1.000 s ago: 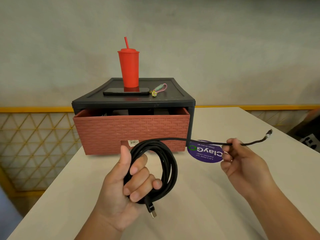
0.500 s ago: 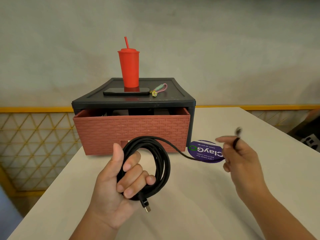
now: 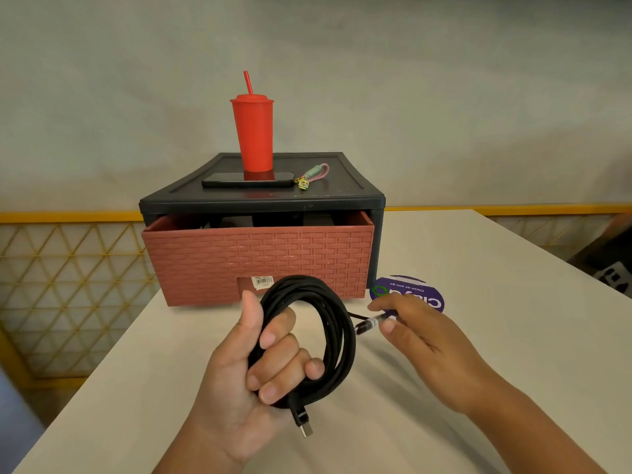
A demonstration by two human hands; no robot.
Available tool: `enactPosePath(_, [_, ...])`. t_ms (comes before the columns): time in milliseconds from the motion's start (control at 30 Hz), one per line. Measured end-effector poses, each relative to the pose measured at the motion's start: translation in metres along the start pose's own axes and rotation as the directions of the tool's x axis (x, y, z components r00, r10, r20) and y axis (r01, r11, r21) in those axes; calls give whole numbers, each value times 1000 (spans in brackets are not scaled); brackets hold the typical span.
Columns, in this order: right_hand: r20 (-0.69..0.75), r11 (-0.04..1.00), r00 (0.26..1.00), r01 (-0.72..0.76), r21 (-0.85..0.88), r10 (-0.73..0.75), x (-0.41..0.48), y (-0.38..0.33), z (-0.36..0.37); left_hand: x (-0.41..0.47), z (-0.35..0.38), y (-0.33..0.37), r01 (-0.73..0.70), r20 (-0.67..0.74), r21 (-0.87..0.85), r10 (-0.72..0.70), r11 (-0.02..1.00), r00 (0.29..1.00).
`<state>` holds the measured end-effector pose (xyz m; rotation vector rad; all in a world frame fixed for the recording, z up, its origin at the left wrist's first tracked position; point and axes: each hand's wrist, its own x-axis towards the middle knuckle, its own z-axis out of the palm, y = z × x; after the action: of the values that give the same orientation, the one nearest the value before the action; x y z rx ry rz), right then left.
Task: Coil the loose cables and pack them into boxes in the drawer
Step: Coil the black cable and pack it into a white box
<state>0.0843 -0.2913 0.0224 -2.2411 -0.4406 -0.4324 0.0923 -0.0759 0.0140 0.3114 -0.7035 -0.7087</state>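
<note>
Head view: left hand (image 3: 253,371) clenched round the coiled black cable (image 3: 337,336), held over the worktop (image 3: 496,302) just in front of the part-open red drawer (image 3: 260,261). Right hand (image 3: 420,336) pinches the free plug (image 3: 367,326) beside the coil. Second plug (image 3: 304,425) hangs under the left fist.

A black cable (image 3: 337,323) with a silver-tipped plug (image 3: 306,430) shows against an off-white table (image 3: 513,302). Behind it is a brick-red drawer (image 3: 260,258), moulded in a basket-weave pattern, in a charcoal case (image 3: 349,196), with a white barcode label (image 3: 262,280) on its front. Above are a bright red cup (image 3: 253,135) with a matching straw, a black phone (image 3: 246,181), and a mint-and-pink strap (image 3: 316,172) with a yellow charm. A purple sticker (image 3: 403,292) carries white lettering and a green ring. A yellow lattice (image 3: 73,256) of triangles runs below the mottled grey wall (image 3: 444,97).
</note>
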Motion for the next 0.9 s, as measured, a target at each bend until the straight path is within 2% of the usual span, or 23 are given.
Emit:
enactPosePath(100, [-34, 999, 999, -23, 22, 24, 0, 1, -2, 1, 1, -2, 2, 9, 1, -2, 1000, 1000])
enactPosePath(267, [1, 996, 1000, -8, -89, 8, -1, 7, 3, 1, 2, -6, 8, 17, 18, -9, 1000, 1000])
enactPosePath(433, [75, 990, 997, -38, 137, 28, -2, -5, 15, 1, 6, -4, -9, 50, 11, 9, 1000, 999])
enactPosePath(633, [181, 902, 983, -101, 421, 26, -9, -18, 24, 3, 10, -10, -2, 87, 22, 0, 1000, 996])
enactPosePath(767, [196, 854, 981, -103, 509, 2, -10, -22, 24, 4, 14, -13, -8, 115, 9, 7, 1000, 993])
enactPosePath(900, [229, 799, 973, -171, 576, 43, -10, -32, 23, 6, 15, -17, 1, 130, 25, -4, 1000, 991])
